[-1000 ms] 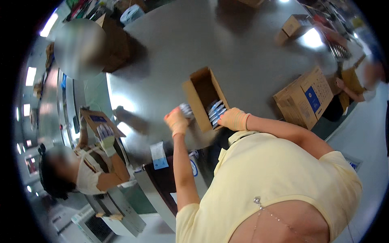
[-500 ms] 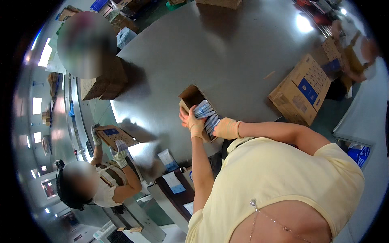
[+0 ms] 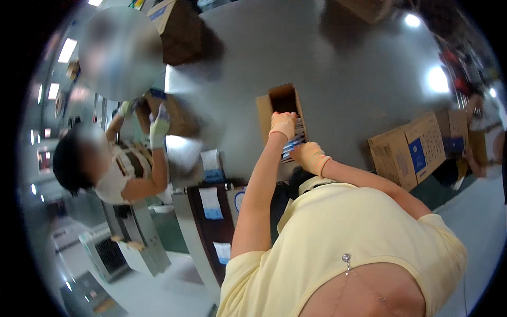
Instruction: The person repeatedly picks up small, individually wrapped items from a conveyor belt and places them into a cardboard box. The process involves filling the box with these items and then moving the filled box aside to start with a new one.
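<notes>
An open cardboard box (image 3: 263,117) stands before me on the grey metal table, one flap spread out to its left. Thin blue-and-white packets (image 3: 294,143) are lined up inside it, in a row toward me; the far end of the box looks dark. My left hand (image 3: 283,125), in a pale orange glove, reaches into the box with its fingers curled over the packets. At the near end of the row, my right hand (image 3: 311,158), gloved alike, has bent fingers against the packets. Its fingertips are partly hidden.
To the left, a co-worker in gloves holds a brown carton (image 3: 182,119). White-and-blue pouches lie on a dark conveyor belt (image 3: 203,232) at my lower left. Folded cartons (image 3: 406,150) lean at the right edge; larger cartons (image 3: 179,31) stand at the far left.
My view has turned, so the box appears farther right and more upright. My left hand has moved from the box's left side to over the packets. The co-worker's flat carton now looks opened out.
</notes>
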`<action>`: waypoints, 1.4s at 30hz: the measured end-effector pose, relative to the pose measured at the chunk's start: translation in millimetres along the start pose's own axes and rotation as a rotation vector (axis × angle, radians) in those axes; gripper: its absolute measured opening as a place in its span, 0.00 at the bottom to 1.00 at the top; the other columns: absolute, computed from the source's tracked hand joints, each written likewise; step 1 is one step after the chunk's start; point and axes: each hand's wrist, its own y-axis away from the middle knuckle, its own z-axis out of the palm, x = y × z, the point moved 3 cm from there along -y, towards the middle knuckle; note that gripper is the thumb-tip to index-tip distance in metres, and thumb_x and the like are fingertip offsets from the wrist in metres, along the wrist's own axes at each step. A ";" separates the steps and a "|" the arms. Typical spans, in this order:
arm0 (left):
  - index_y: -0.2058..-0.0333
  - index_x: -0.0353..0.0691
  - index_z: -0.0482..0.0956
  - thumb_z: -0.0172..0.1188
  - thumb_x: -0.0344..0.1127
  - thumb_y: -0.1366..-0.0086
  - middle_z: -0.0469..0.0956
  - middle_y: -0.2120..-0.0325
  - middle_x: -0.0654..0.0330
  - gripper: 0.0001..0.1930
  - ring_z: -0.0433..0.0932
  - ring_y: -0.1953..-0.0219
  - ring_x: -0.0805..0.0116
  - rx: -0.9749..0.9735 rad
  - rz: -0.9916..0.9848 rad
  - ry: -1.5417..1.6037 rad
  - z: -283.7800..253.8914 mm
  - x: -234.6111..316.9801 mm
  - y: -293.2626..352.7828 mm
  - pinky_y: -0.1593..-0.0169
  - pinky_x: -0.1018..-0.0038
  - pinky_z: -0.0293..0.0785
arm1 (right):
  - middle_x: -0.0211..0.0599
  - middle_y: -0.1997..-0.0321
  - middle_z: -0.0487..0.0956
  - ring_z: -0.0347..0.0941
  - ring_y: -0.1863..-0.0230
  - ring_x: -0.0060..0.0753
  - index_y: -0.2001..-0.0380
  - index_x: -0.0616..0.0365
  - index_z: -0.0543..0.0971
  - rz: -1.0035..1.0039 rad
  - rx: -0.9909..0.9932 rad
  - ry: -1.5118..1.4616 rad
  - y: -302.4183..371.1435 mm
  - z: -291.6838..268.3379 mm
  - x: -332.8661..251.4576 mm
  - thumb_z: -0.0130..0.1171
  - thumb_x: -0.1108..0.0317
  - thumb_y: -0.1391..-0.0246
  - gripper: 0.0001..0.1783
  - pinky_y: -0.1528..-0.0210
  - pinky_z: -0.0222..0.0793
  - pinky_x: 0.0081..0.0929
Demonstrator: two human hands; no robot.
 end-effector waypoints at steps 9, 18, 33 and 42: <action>0.50 0.37 0.71 0.57 0.34 0.44 0.70 0.48 0.49 0.22 0.67 0.44 0.50 0.902 -0.086 1.056 39.2 20.3 117.8 0.39 0.60 0.60 | 0.44 0.69 0.81 0.80 0.64 0.45 0.69 0.53 0.80 0.149 -0.051 -0.038 -10.0 12.0 3.0 0.56 0.72 0.55 0.08 0.66 0.76 0.41; 0.56 0.43 0.78 0.62 0.34 0.47 0.76 0.53 0.53 0.17 0.74 0.51 0.54 0.524 -1.293 0.495 196.2 -51.5 434.6 0.47 0.62 0.70 | 0.39 0.63 0.76 0.76 0.59 0.45 0.65 0.54 0.74 -0.049 -0.086 0.084 -7.6 5.9 2.5 0.62 0.70 0.58 0.13 0.60 0.74 0.43; 0.66 0.27 0.78 0.63 0.36 0.45 0.80 0.72 0.52 0.15 0.76 0.69 0.65 0.782 -0.919 1.142 157.3 -216.7 315.0 0.63 0.71 0.70 | 0.40 0.61 0.77 0.77 0.58 0.44 0.63 0.54 0.76 0.039 -0.214 0.066 -12.4 -3.1 -0.4 0.61 0.70 0.55 0.12 0.60 0.75 0.39; 0.57 0.39 0.76 0.75 0.42 0.62 0.77 0.57 0.50 0.31 0.74 0.51 0.56 0.018 -0.801 1.016 178.5 -233.9 158.7 0.47 0.63 0.69 | 0.39 0.62 0.79 0.78 0.58 0.43 0.64 0.56 0.78 0.051 -0.187 0.024 -10.1 -11.1 -4.5 0.56 0.72 0.52 0.09 0.61 0.76 0.38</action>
